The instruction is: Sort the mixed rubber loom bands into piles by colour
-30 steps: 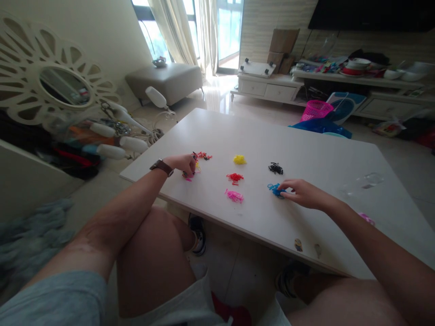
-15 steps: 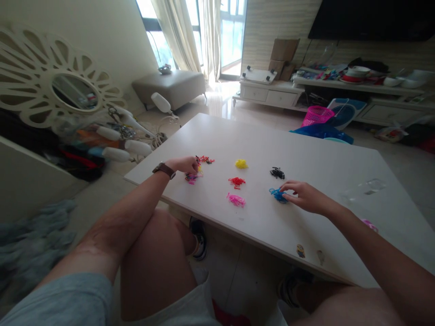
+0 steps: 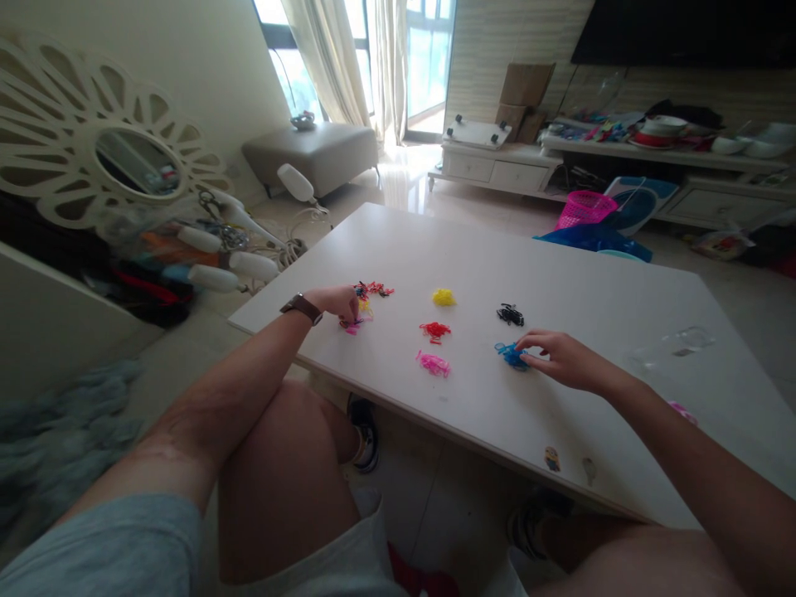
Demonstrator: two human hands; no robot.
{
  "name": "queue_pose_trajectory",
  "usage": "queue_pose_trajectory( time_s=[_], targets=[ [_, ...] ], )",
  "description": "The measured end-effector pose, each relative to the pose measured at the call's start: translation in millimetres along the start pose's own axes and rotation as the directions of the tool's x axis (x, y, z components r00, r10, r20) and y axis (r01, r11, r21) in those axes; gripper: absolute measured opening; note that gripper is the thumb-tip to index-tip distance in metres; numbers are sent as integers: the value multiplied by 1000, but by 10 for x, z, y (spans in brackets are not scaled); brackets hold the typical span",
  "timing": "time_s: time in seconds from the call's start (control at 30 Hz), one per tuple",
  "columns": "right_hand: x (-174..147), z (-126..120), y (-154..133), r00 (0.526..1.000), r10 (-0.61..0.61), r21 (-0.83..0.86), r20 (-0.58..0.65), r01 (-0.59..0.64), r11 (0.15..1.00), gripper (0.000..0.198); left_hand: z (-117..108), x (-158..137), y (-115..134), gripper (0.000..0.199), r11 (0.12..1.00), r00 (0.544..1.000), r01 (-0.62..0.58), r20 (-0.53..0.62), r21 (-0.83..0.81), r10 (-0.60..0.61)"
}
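Note:
My left hand (image 3: 341, 305), a brown-strapped watch on its wrist, bends its fingers down together into a mixed-colour pile (image 3: 353, 327) of small band-like pieces; whatever lies between the fingertips is too small to make out. Over at the right, my right hand (image 3: 556, 358) rests at a blue pile (image 3: 512, 356) of similar loops, thumb and forefinger apart, fingertips touching its edge. Between the hands lie a yellow pile (image 3: 444, 297), a red pile (image 3: 435, 332) and a pink pile (image 3: 434, 364). A black pile (image 3: 511, 314) sits just behind the blue one.
All this lies on a white table (image 3: 473, 249). A clear plastic container (image 3: 675, 347) lies toward its right side, with something pink (image 3: 682, 412) near my right forearm. Two small stickers, one a yellow cartoon figure (image 3: 551, 458), are by the near edge.
My left hand has shifted slightly down within the mixed pile. The right hand stays at the blue pile, and the view has tilted a little.

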State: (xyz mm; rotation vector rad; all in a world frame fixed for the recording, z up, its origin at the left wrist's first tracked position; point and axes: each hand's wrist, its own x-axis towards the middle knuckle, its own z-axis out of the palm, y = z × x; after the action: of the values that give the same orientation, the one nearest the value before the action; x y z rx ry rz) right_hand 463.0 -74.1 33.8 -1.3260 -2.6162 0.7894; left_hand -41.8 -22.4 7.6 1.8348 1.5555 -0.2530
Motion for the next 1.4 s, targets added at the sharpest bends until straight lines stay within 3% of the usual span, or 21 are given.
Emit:
queue_pose_trajectory(
  time_s=[0.4, 0.57, 0.8, 1.0, 1.17, 1.4],
  targets=[
    [-4, -12, -45, 1000, -2, 5, 8, 2, 1000, 28, -52, -62, 47, 19, 994, 995, -92, -53, -52, 89],
    [-12, 11, -179, 999, -30, -6, -18, 30, 1000, 27, 49, -60, 482, 28, 926, 958, -286, -89, -246, 272],
    [-60, 109, -527, 976, -171, 7, -137, 173, 985, 37, 272, 125, 1423, 24, 763, 821, -563, -109, -316, 561],
    [-50, 131, -578, 959, -218, 39, -182, 228, 973, 45, 536, 314, 2048, 20, 649, 731, -671, -174, -358, 660],
    [-29, 101, -549, 956, -195, -3, -220, 200, 980, 31, 655, 428, 2238, 19, 606, 711, -686, -194, -402, 676],
    [-13, 37, -476, 958, -127, -18, -257, 127, 992, 21, 678, 477, 2184, 18, 609, 734, -669, -248, -426, 633]
  ],
)
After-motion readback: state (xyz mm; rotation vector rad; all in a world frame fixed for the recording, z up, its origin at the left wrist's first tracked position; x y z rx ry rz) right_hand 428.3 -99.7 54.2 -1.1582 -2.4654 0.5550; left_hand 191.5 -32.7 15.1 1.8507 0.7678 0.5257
